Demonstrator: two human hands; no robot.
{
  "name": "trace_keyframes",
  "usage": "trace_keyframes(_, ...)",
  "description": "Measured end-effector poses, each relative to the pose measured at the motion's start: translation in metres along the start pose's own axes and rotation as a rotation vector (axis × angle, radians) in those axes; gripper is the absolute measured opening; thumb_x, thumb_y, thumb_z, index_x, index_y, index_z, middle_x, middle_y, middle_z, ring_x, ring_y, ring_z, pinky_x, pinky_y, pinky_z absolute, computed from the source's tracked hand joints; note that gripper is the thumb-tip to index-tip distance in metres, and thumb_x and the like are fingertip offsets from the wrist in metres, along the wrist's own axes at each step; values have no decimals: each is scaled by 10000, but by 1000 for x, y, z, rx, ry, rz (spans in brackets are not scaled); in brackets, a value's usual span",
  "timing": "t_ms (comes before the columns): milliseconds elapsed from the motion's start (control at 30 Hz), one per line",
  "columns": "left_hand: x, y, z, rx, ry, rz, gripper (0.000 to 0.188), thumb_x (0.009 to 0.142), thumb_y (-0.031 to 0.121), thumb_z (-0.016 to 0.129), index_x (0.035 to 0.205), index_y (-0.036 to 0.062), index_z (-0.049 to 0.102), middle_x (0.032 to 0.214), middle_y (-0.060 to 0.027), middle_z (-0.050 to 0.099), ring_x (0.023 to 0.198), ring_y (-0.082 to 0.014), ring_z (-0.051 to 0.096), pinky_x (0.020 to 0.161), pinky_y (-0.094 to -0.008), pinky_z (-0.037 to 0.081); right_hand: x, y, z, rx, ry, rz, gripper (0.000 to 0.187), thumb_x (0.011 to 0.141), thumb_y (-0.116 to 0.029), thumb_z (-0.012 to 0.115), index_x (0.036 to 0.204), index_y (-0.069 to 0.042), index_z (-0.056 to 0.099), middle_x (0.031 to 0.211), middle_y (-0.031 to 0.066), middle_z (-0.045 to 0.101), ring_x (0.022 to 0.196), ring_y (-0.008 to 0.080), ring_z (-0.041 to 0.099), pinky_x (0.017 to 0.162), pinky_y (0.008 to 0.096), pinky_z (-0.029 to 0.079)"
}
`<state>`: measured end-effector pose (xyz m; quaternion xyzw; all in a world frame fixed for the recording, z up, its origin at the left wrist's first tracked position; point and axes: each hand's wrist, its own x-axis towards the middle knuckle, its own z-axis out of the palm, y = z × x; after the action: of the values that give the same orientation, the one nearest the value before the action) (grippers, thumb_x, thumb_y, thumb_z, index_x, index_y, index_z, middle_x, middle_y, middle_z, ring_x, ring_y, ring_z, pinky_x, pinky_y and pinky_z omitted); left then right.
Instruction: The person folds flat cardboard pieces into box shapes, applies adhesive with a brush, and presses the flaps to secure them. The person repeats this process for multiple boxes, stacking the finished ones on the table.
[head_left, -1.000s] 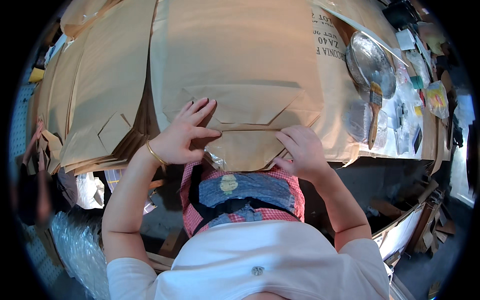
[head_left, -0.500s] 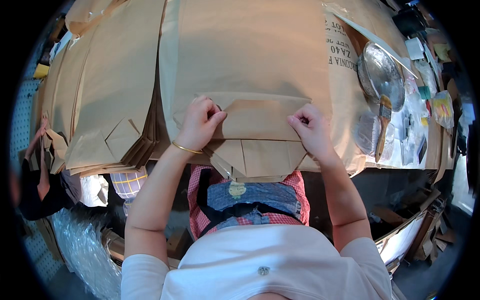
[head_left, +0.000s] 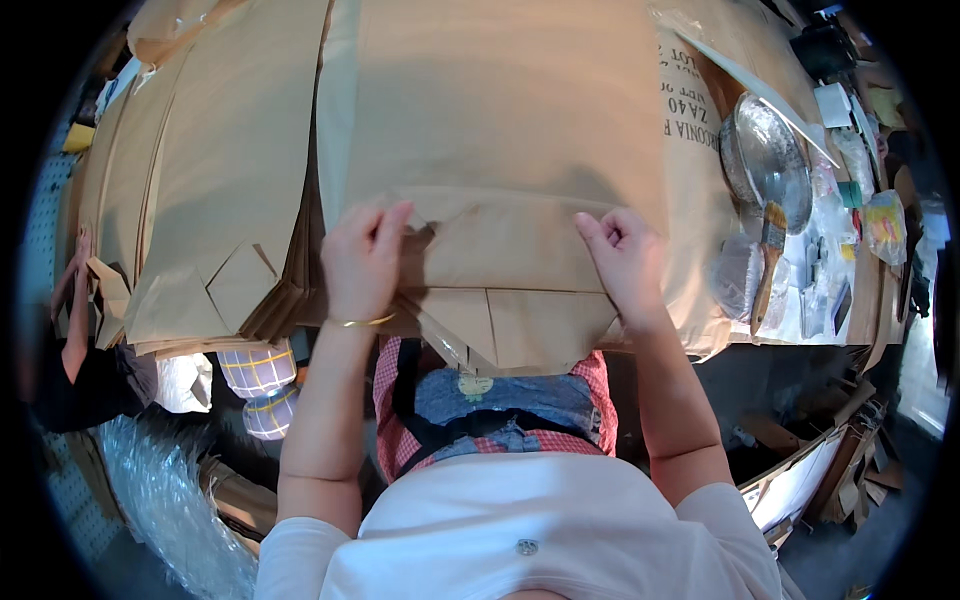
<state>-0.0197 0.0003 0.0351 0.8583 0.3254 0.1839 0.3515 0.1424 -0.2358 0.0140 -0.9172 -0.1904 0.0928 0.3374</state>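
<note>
Left hand (head_left: 358, 268): fingers curled in, thumb lying extended and pointing away from the body; slightly blurred. Its fingertips are turned out of sight, so I cannot tell whether it pinches paper.
Bracelet (head_left: 368, 322): gold-coloured, on the wrist just below that hand.
Right hand (head_left: 632, 265): fingers curled, thumb pointing toward the left hand; whether paper is caught between them, I cannot tell.
Kraft paper sack (head_left: 500, 120): flat in front of both hands, its near end between them; the long axis runs away from the body, and the far end is cut off by the upper edge.
Folded band (head_left: 520, 245): between the hands, its length running side to side; the hands cover its ends.
Near flap (head_left: 530, 325): below the band, pointing toward the body, with a slanted left corner.
Sack stack (head_left: 225, 170): left of the left hand, near ends toward the body.
Paintbrush (head_left: 769, 268): right of the right hand, bristles pointing away from the body.
Metal bowl (head_left: 772, 160): beyond the paintbrush, which partly overlaps its rim.
Co-worker (head_left: 95, 385): far left of the left hand, partly lost in the dark rim.
</note>
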Motion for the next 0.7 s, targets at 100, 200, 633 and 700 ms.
trace_keyframes(100, -23, 4, -35, -14, 58, 110, 154, 816, 132, 705, 804, 0, 627, 738, -110, 567, 666, -283, 557, 606, -349, 445, -1, 11, 1, 179, 27, -50, 301, 796, -282, 750, 694, -43, 598, 621, 51, 547, 530, 154, 512, 504, 302, 427)
trace_keyframes(200, -36, -5, -47, 94, 50, 207, 129, 787, 109, 707, 799, 8, 629, 765, -108, 565, 720, -284, 569, 637, -354, 452, -2, 11, 1, 174, 41, -25, 262, 806, -202, 747, 695, -29, 586, 616, 42, 520, 531, 125, 473, 504, 274, 406)
trace_keyframes(633, -62, -17, -16, -305, -70, -144, 117, 754, 10, 695, 850, -25, 639, 803, -97, 570, 751, -212, 610, 699, -290, 490, -8, 10, 9, 174, 128, -187, 255, 837, -129, 709, 681, -13, 543, 627, 59, 484, 522, 137, 447, 497, 281, 383)
trace_keyframes(700, -65, -21, -11, -391, -64, -214, 105, 759, 15, 693, 842, -18, 636, 800, -111, 573, 736, -243, 614, 691, -312, 493, -8, 12, 9, 164, 141, -214, 254, 834, -128, 709, 678, -18, 542, 625, 62, 484, 518, 145, 453, 495, 283, 384)
